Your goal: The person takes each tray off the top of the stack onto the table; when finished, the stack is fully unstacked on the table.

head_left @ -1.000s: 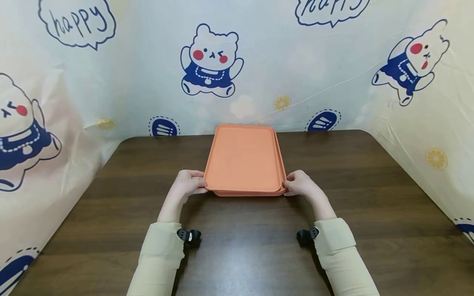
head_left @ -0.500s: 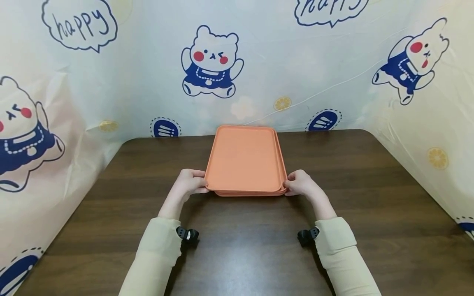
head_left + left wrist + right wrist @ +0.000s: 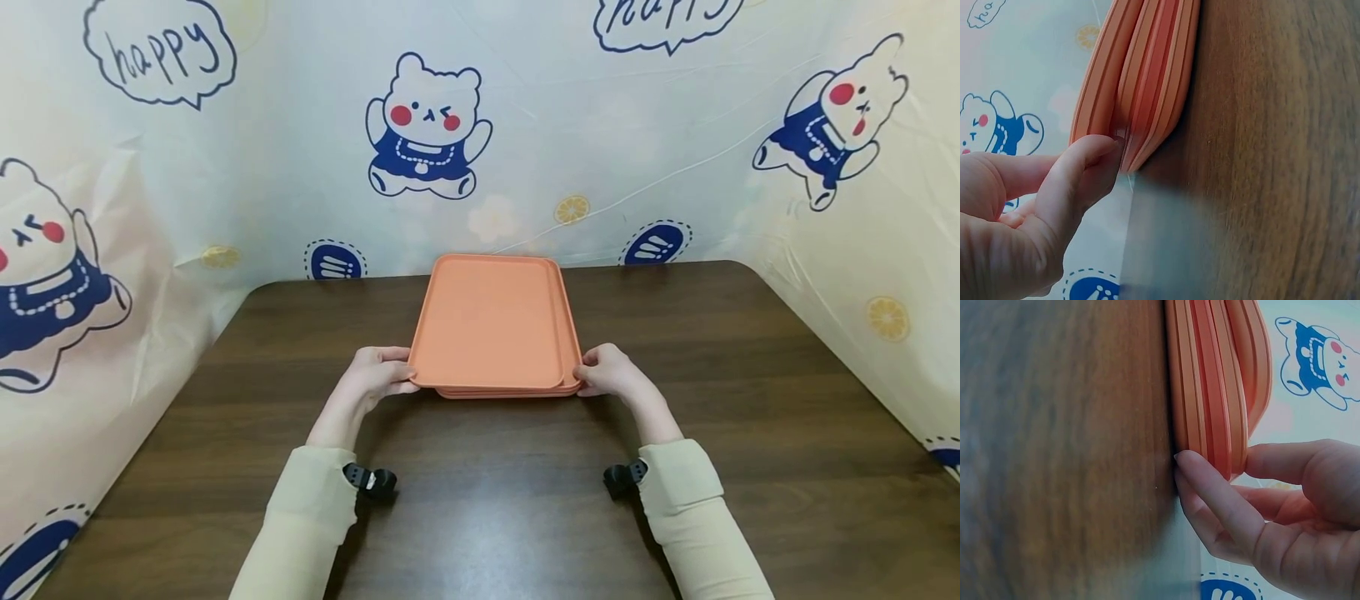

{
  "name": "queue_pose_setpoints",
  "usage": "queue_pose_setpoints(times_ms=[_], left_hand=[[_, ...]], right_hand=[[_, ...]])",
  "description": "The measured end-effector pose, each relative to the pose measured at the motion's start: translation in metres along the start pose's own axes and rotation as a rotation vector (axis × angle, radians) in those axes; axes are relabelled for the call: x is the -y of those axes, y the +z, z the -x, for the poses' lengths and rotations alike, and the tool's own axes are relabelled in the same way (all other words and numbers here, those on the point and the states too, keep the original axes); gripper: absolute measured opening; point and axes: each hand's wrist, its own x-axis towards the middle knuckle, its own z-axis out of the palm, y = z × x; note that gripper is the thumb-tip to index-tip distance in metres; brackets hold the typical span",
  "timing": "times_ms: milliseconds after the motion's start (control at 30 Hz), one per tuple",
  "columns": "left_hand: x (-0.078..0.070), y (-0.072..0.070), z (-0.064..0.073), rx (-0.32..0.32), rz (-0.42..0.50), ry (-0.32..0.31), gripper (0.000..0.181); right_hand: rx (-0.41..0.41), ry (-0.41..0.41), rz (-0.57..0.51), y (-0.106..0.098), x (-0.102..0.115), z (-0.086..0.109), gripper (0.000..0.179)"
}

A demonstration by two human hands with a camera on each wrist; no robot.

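Note:
A stack of orange, round-cornered trays lies at the table's far edge in the head view. The top tray (image 3: 491,325) sits offset to the left of the lower trays (image 3: 510,395), whose right rim shows. My left hand (image 3: 371,375) pinches the top tray's near left corner; in the left wrist view a fingertip reaches into the gap beneath that top tray (image 3: 1099,81). At the near right corner, my right hand (image 3: 609,371) grips the lower trays (image 3: 1210,394), its thumb on their upper rim and fingers at the underside. The tray bottoms are hidden.
The dark wooden table (image 3: 480,492) extends toward me and to both sides. Behind and beside it hangs a pale cloth (image 3: 540,133) printed with cartoon bears. Black wrist cameras sit at both cuffs.
The top tray has slid slightly left with my left hand, uncovering more of the right rim of the tray below. My right hand has stayed almost still.

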Motion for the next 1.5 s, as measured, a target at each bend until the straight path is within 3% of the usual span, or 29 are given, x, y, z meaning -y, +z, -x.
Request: queue_pose_setpoints(times_ms=[300,900,1500], left_hand=[[0.002,-0.008,0.005,-0.001,0.092,-0.001,0.055],[0.009,-0.028,0.014,-0.032,0.145,0.003,0.058],[0.009,-0.051,0.023,-0.022,0.196,0.003,0.062]], right_hand=[[0.010,-0.018,-0.022,-0.001,0.001,0.002,0.027],[0.010,-0.007,-0.018,-0.002,-0.001,0.003,0.028],[0.014,-0.007,-0.024,-0.002,-0.001,0.002,0.029]])
